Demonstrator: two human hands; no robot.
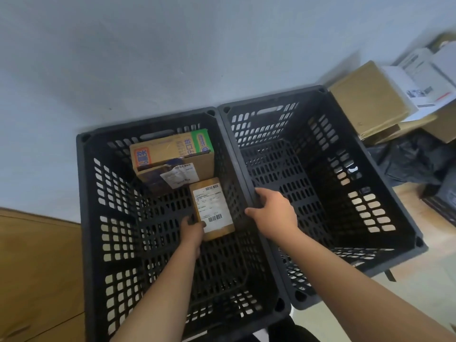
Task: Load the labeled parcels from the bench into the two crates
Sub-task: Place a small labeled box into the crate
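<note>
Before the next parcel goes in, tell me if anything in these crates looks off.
Little stands out. The larger printed carton leans tilted against the left crate's far wall rather than lying flat. The small labeled parcel sits label up in the left hand. The right crate holds nothing.

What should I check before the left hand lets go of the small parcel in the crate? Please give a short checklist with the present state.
1. Small parcel inside the left crate: ok.
2. Left hand holding the parcel's near end: ok.
3. Parcel resting flat on the crate floor: cannot tell.
4. Clear of the larger box: cannot tell, their corners look very close.
5. Right hand steadying the rim between the crates: ok.
6. Right crate free for further parcels: ok, it holds nothing.
</note>
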